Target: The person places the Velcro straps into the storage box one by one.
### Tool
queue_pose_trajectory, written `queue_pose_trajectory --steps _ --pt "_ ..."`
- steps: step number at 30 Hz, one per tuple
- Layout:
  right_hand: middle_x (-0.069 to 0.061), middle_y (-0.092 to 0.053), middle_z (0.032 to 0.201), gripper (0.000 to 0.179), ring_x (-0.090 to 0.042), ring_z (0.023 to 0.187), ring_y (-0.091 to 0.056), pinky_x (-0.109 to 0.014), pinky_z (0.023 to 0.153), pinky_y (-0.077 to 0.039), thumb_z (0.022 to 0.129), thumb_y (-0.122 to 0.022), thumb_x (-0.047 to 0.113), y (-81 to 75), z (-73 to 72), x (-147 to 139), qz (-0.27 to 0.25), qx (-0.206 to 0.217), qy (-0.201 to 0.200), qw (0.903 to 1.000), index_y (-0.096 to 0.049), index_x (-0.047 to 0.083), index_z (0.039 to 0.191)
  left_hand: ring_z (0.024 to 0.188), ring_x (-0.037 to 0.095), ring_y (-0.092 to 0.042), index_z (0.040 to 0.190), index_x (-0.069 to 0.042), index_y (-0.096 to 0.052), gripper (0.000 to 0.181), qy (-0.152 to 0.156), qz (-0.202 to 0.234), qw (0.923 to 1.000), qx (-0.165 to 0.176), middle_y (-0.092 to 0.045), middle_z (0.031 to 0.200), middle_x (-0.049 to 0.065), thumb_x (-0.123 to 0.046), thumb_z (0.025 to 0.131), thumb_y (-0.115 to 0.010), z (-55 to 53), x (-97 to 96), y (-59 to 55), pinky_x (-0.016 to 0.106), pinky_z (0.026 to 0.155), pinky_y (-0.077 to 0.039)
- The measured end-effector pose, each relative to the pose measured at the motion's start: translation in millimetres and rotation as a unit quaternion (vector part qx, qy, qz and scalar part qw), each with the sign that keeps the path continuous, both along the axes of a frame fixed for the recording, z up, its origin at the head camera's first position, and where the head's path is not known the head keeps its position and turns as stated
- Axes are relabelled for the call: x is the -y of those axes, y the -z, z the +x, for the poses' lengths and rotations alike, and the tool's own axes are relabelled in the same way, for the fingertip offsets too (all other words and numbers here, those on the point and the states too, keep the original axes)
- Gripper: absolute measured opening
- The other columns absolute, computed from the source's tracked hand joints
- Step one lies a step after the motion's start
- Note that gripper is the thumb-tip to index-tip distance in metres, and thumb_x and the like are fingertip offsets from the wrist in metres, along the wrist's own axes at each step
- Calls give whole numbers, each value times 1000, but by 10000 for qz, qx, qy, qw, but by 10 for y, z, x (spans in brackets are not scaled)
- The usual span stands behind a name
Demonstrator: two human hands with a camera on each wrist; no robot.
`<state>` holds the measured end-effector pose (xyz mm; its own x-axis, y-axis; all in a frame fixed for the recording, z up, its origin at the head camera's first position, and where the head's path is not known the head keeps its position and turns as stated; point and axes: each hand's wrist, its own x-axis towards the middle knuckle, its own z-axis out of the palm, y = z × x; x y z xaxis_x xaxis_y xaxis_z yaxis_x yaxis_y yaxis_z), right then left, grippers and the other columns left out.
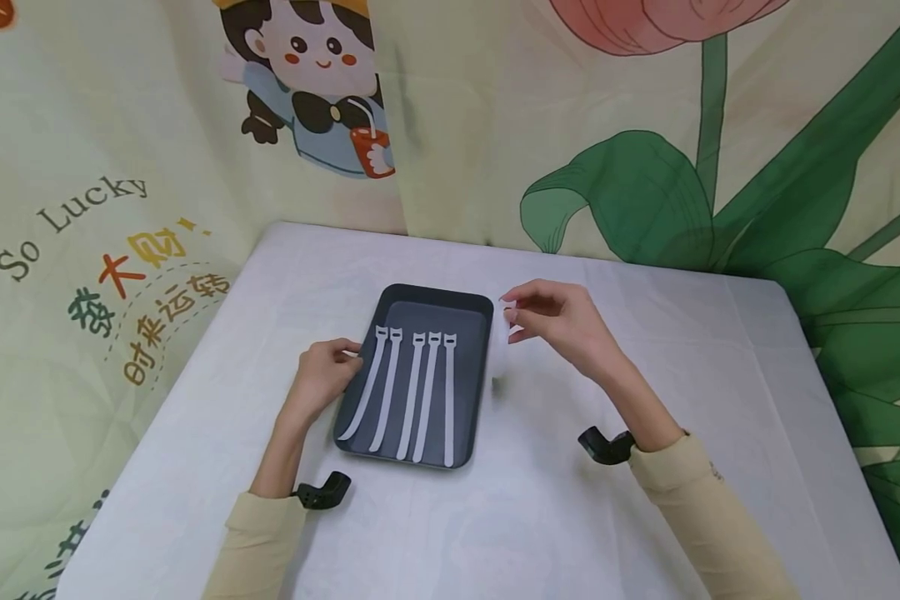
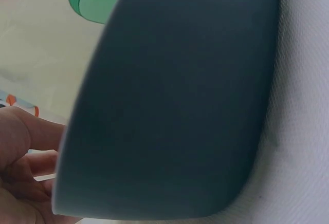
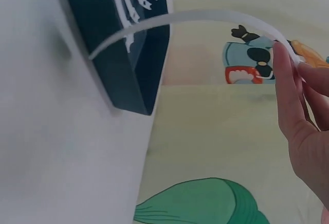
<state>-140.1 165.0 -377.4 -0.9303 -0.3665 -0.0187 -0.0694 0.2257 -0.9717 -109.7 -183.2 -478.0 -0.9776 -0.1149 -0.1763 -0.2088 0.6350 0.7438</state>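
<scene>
A dark grey rectangular tray (image 1: 435, 312) lies on the table. Several white cable straps (image 1: 420, 383) with slotted heads lie lengthwise in it, side by side, heads toward the far end. My left hand (image 1: 322, 375) holds the tray's left rim; in the left wrist view its fingers (image 2: 43, 131) bend at the edge of the tray wall (image 2: 169, 106). Off the tray's right side, my right hand (image 1: 558, 321) pinches another white cable strap (image 3: 205, 16) between thumb and fingers. That strap arcs from the fingertips, its free end overlapping the tray wall in the right wrist view.
A white cloth covers the table (image 1: 540, 517). Behind the far edge hangs a printed curtain (image 1: 457, 125) with a cartoon figure and large green leaves. Each wrist carries a black camera mount, the right one (image 1: 606, 446) close over the table.
</scene>
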Motion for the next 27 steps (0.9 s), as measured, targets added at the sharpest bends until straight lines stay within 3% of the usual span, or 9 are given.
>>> queue_pose_trajectory --steps 9,15,20,25,27 --pt "-15 -70 106 22 -31 88 -71 -43 80 -62 93 -75 8 -177 30 120 -345 90 -243 9991 -73 3 115 78 23 -67 123 5 -70 33 -22 38 10000 -6 -74 107 26 -6 94 -59 0 -7 2 26 63 -50" --pt "-16 -71 106 22 -29 86 -72 -45 84 -61 94 -74 8 -194 14 274 -464 190 -420 9979 -73 3 115 79 23 -67 123 5 -70 33 -12 47 10000 -25 -74 107 26 -6 94 -60 3 -7 21 26 63 -49" --pt "-16 -72 107 20 -29 80 -75 -45 85 -61 95 -72 7 -74 -64 385 -318 282 -463 9980 -72 2 115 75 21 -66 122 5 -70 33 31 95 9999 -21 -74 105 25 -6 93 -60 4 -12 17 27 62 -49" --pt "-18 -71 106 20 -27 79 -74 -54 84 -59 95 -70 3 141 -255 459 -92 293 -394 9987 -71 -1 115 72 20 -65 123 5 -70 33 23 91 10000 -19 -74 104 25 -5 93 -59 -1 -8 17 27 61 -49" --pt "-17 -72 103 20 -28 79 -75 -51 83 -60 95 -70 3 224 -339 478 162 200 -323 9991 -72 -1 114 72 20 -64 123 5 -70 33 4 100 10000 1 -74 103 25 -5 93 -59 -1 -10 27 27 61 -49"
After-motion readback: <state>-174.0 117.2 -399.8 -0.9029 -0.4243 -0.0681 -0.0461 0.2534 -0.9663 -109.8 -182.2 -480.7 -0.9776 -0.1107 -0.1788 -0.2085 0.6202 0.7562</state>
